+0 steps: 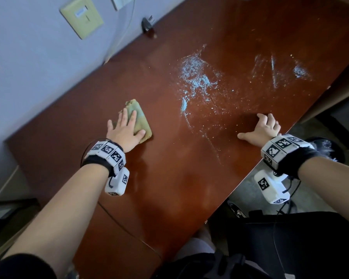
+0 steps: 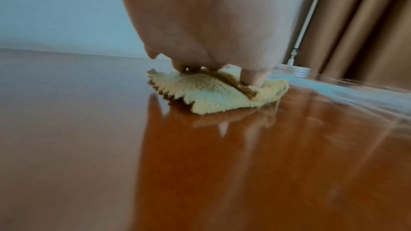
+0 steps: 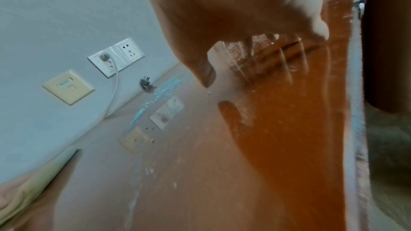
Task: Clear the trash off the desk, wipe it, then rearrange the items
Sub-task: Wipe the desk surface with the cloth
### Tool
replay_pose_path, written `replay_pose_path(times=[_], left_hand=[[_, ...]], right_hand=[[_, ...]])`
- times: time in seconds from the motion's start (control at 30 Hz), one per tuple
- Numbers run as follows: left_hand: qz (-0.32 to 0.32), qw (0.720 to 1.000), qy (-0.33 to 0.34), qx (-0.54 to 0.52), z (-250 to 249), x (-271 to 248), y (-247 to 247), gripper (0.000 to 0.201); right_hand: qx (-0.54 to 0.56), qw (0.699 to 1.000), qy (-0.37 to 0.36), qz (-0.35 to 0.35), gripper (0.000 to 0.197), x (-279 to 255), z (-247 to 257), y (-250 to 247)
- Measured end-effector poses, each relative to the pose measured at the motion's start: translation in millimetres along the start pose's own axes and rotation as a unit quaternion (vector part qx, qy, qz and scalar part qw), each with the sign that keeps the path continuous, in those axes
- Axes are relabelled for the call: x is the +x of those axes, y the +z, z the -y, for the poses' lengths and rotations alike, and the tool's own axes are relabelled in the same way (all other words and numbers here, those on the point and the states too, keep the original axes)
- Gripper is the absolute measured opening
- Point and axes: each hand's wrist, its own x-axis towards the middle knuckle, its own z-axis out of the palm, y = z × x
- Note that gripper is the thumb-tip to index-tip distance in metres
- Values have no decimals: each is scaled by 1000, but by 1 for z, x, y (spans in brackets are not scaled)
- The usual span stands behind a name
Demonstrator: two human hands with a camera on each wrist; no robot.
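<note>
Two hands are working the desk [image 1: 189,178]: the left hand [image 1: 123,131] is pressing flat, fingers spread, on the yellow cloth [image 1: 142,121] at the left, while the right hand [image 1: 260,129] is bracing open-palmed at the near edge. Next the cloth is needing firm, overlapping strokes rightward into the pale blue residue [image 1: 195,77], sweeping it inward, not off the edge.
</note>
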Motion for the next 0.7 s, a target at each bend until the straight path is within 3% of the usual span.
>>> replay_pose_path(times=[0.07, 0.17, 0.33, 0.53, 0.7], left_hand=[[-1, 999, -40, -22, 16, 0, 0, 71], [-6, 996, -74, -53, 30, 1, 1, 71], [-16, 994, -87, -66, 35, 10, 0, 71], [-29, 989, -116, -83, 33, 26, -9, 72], [-37, 983, -146, -104, 25, 38, -12, 73]], right_hand=[[28, 999, -1, -32, 75, 3, 10, -7], [30, 995, -63, -71, 61, 16, 31, -18], [20, 984, -170, -51, 53, 52, 82, -36], [3, 981, -189, -47, 57, 101, 133, -53], [-67, 984, -160, -33, 63, 144, 156, -65]])
